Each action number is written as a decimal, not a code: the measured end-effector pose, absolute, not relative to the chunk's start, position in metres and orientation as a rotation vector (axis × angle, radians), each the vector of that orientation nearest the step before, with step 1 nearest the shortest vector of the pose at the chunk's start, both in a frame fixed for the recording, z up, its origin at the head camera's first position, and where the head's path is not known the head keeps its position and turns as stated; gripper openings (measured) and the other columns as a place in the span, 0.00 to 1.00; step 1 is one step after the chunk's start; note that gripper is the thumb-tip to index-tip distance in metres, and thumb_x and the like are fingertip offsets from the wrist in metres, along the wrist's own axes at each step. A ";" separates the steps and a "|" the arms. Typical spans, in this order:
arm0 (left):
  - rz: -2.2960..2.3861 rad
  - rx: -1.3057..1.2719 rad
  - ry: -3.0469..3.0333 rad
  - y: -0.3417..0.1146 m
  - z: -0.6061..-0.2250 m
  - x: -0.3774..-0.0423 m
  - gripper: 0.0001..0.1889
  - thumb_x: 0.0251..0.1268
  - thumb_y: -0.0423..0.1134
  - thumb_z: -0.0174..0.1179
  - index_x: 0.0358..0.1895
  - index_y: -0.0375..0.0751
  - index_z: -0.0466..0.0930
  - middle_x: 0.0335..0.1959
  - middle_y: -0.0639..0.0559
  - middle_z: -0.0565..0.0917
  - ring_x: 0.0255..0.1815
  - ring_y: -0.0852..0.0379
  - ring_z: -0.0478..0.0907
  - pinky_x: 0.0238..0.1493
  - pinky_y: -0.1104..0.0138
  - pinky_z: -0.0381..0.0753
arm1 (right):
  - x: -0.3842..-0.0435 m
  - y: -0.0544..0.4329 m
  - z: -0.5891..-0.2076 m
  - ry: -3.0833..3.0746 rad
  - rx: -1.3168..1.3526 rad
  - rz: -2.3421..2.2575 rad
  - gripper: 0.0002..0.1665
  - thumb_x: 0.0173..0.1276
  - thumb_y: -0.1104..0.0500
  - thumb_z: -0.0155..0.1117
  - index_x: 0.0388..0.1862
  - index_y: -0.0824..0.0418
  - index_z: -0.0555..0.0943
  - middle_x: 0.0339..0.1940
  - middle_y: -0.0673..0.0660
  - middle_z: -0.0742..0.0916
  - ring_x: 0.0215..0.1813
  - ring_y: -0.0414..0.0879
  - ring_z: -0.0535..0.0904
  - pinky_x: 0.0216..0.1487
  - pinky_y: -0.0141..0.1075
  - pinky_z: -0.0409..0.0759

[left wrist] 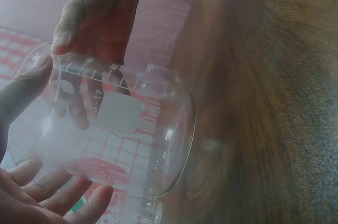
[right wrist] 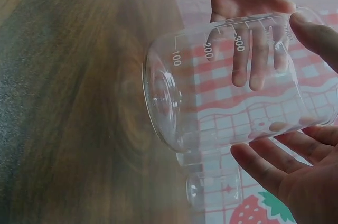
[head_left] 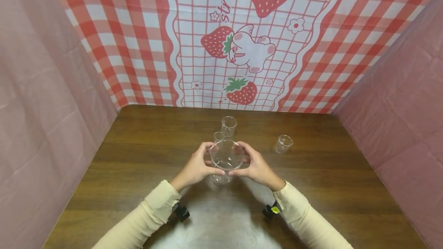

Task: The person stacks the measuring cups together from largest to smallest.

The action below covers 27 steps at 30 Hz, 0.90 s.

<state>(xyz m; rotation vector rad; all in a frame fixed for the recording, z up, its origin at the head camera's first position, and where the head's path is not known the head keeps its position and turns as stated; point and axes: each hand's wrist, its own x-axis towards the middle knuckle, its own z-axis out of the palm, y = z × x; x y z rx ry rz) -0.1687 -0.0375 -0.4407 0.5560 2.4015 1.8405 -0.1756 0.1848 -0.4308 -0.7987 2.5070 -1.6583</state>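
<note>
A large clear glass beaker (head_left: 226, 156) with white volume marks is held upright between both hands near the middle of the table. My left hand (head_left: 197, 166) curves round its left side, and my right hand (head_left: 255, 166) curves round its right side. Both thumbs lie along the near side by the rim, tips close together. In the left wrist view, a white label patch shows on the beaker (left wrist: 119, 113). Seen from the right wrist, the beaker's (right wrist: 179, 81) base is near the tabletop; whether it touches, I cannot tell.
Behind the large beaker stand a small beaker (head_left: 228, 128) and a smaller one (head_left: 218, 136), partly overlapping in view. Another small beaker (head_left: 283, 145) stands off to the right. The brown wooden table (head_left: 145, 137) meets a strawberry-print cloth (head_left: 194, 60) at the back and pink curtains (head_left: 398, 72) at the sides.
</note>
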 end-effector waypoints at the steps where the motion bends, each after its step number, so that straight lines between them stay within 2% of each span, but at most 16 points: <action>1: 1.843 0.556 2.401 -0.038 -0.441 -0.168 0.43 0.39 0.33 0.79 0.62 0.32 0.63 0.62 0.33 0.75 0.61 0.35 0.75 0.56 0.53 0.84 | -0.175 0.185 -0.432 2.507 -0.800 -1.657 0.50 0.43 0.68 0.81 0.66 0.70 0.67 0.58 0.74 0.79 0.58 0.65 0.79 0.57 0.44 0.84; 7: 1.836 0.543 2.402 -0.038 -0.446 -0.169 0.43 0.40 0.33 0.79 0.62 0.33 0.64 0.62 0.33 0.75 0.61 0.35 0.75 0.55 0.54 0.84 | -0.176 0.183 -0.435 2.509 -0.788 -1.650 0.50 0.43 0.67 0.82 0.65 0.70 0.67 0.58 0.74 0.79 0.58 0.65 0.78 0.58 0.50 0.83; 14: 1.839 0.561 2.388 -0.040 -0.450 -0.169 0.43 0.40 0.33 0.79 0.62 0.31 0.63 0.61 0.30 0.75 0.60 0.34 0.75 0.55 0.53 0.84 | -0.175 0.182 -0.438 2.506 -0.761 -1.635 0.50 0.42 0.66 0.82 0.65 0.69 0.68 0.59 0.72 0.79 0.59 0.64 0.78 0.58 0.48 0.83; 20: 1.813 0.546 2.389 -0.039 -0.453 -0.167 0.43 0.40 0.33 0.79 0.62 0.32 0.63 0.62 0.31 0.75 0.60 0.34 0.76 0.56 0.53 0.84 | -0.173 0.181 -0.443 2.494 -0.740 -1.642 0.50 0.42 0.66 0.82 0.65 0.71 0.67 0.59 0.71 0.79 0.60 0.65 0.77 0.60 0.54 0.80; 27: 1.809 0.543 2.389 -0.040 -0.458 -0.167 0.43 0.40 0.34 0.79 0.62 0.33 0.64 0.62 0.33 0.76 0.61 0.36 0.76 0.56 0.56 0.84 | -0.171 0.181 -0.446 2.498 -0.742 -1.641 0.50 0.42 0.66 0.82 0.65 0.69 0.68 0.58 0.69 0.80 0.59 0.64 0.78 0.58 0.49 0.83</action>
